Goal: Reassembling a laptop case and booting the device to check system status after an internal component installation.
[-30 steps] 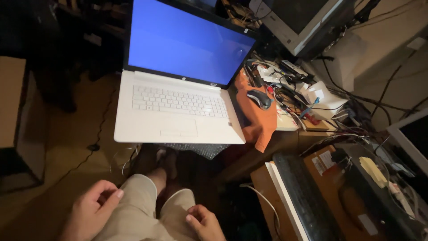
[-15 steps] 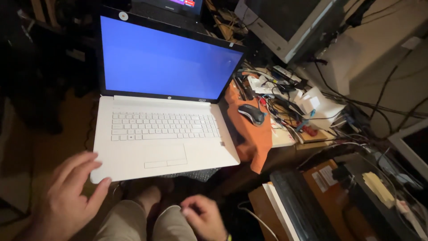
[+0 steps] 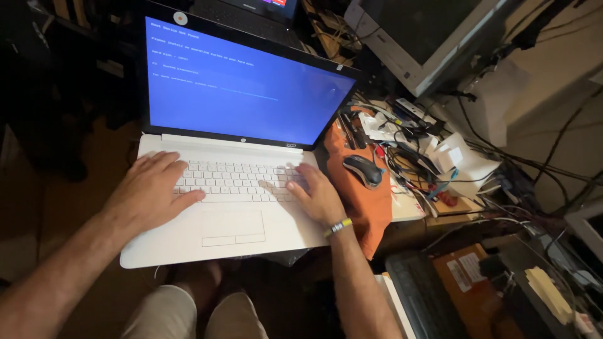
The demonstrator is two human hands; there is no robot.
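Head view: left hand (image 3: 147, 191) and right hand (image 3: 314, 194) lie flat on the laptop keyboard (image 3: 235, 181), each grip open, holding nothing.

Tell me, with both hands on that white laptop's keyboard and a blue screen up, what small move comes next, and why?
Probably a single key press: the right hand and left hand already rest on the keyboard, and the blue screen shows only short text lines.

You sat in a cluttered electronics repair corner: old monitor (image 3: 433, 37), tangled cables (image 3: 408, 147), spare keyboard (image 3: 427, 301) around your laptop (image 3: 239, 163).
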